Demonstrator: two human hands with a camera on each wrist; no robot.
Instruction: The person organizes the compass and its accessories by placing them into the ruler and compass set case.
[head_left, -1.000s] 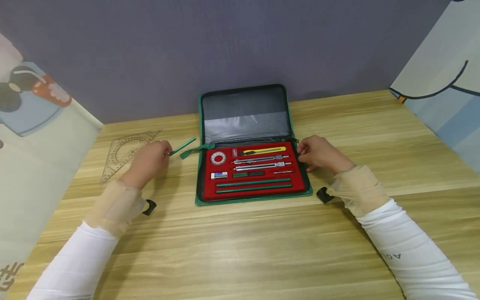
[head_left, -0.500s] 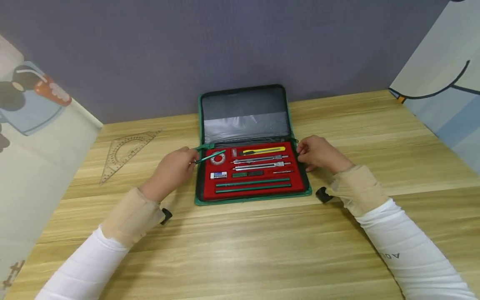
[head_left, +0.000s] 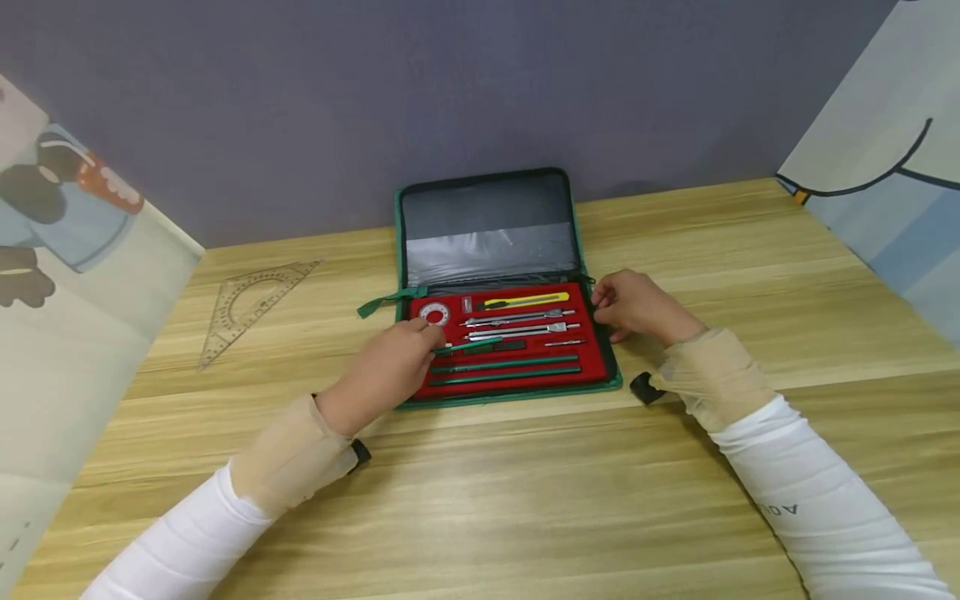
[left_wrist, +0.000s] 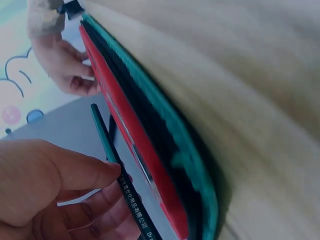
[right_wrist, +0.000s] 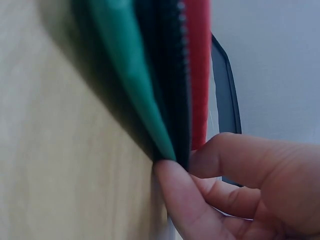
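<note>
Green case [head_left: 487, 207], open, centre of frame: two pencils [head_left: 510, 364] seated in red tray [head_left: 592, 360]; third pencil [head_left: 480, 344], not yet seated, pinched over it by left hand [head_left: 396, 367]; right hand [head_left: 636, 307] pinching case's edge. Set square [head_left: 221, 333] outside, left of frame.

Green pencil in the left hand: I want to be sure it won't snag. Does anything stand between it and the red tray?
Nothing visible does: in the head view, the green pencil slants over the red tray. The left hand hides part of the tray's left side, so I can't judge there.
</note>
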